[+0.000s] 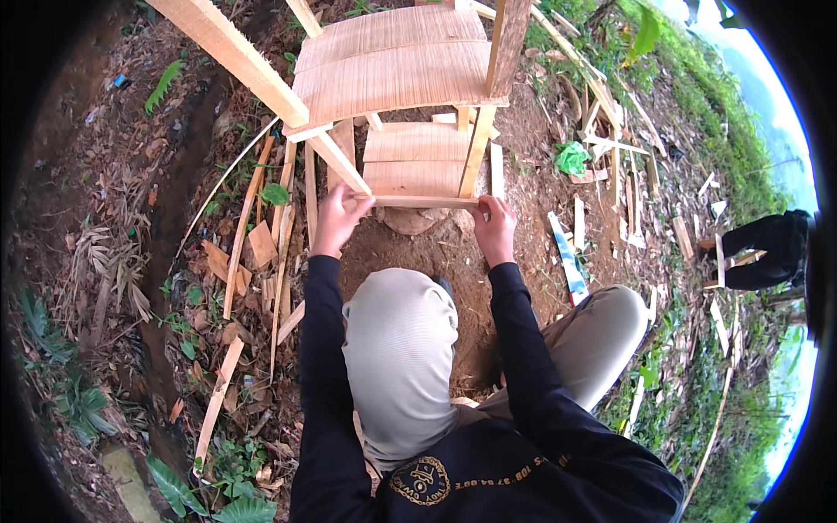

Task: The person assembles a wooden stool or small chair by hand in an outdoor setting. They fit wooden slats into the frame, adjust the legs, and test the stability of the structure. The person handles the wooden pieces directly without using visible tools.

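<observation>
A wooden shelf frame (392,80) of pale posts and boards stands in front of me, with a wide upper shelf and a smaller lower shelf (414,166). Along the near edge of the lower shelf runs a thin wooden strip (425,202). My left hand (338,218) pinches the strip's left end, beside the foot of the left post (344,164). At the other end, my right hand (493,227) grips the strip with bent fingers, close to the right post (477,152). Behind the strip, a rounded stone (411,220) shows on the soil.
Wooden strips (248,231) and offcuts litter the ground to the left. Rightward lie a tapered blue and white piece (567,261), a crumpled green plastic bag (573,159) and more scrap wood (632,192). Another person in dark clothing (767,251) is at the far right, near a grassy slope.
</observation>
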### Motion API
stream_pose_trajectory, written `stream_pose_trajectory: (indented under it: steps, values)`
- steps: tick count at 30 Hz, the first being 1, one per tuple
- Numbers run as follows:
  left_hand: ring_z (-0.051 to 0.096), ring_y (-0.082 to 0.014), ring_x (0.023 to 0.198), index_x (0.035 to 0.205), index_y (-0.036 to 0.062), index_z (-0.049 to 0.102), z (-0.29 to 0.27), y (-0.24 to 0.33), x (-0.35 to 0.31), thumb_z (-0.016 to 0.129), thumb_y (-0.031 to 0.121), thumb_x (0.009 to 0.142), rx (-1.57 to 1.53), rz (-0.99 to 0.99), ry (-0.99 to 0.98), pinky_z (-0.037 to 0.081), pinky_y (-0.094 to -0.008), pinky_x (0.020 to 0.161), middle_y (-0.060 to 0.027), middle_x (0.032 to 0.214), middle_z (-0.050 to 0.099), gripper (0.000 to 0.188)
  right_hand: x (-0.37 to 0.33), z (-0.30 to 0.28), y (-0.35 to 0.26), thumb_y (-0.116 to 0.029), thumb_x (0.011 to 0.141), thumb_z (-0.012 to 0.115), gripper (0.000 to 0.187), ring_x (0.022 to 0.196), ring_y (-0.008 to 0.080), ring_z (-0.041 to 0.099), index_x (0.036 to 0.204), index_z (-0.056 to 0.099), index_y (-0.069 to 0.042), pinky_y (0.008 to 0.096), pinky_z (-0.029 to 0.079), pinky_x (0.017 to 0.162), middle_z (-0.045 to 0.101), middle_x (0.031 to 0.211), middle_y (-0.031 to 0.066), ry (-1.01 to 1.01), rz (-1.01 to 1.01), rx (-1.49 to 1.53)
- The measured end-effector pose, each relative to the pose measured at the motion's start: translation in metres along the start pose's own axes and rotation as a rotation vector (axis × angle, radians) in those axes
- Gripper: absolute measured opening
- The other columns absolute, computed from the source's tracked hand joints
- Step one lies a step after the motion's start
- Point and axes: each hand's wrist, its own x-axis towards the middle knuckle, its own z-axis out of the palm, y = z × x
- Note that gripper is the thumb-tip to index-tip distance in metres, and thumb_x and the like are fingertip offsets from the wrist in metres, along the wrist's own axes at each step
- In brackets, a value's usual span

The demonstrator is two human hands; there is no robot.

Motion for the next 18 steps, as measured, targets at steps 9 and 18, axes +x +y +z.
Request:
stream_pose_trajectory:
  steps: [9, 18]
  values:
    - [0.069, -0.0164, 0.077, 0.101, -0.0028, 0.064, 0.032, -0.021, -0.018, 0.075, 0.012, 0.082, -0.124, -0.048, 0.223, 0.054, -0.0288, 0.071, -0.012, 0.088, 0.071, 0.027, -0.002, -0.001, 0.002, -0.001, 0.076, 0.073, 0.02, 0.074, 0.0249, 0.067, 0.093, 0.062, -0.001, 0.0356, 0.052, 0.069, 0.065, 0.082, 0.0122, -0.011, 0.034, 0.059]
    - [0.069, -0.016, 0.077, 0.098, -0.0025, 0.065, 0.028, -0.019, -0.019, 0.075, 0.011, 0.082, -0.111, -0.017, 0.232, 0.054, -0.0286, 0.07, -0.0115, 0.087, 0.071, 0.024, -0.002, -0.003, -0.003, -0.001, 0.074, 0.075, 0.017, 0.073, 0.0244, 0.067, 0.088, 0.064, 0.0, 0.0344, 0.052, 0.068, 0.067, 0.08, 0.0118, 0.017, 0.064, 0.026]
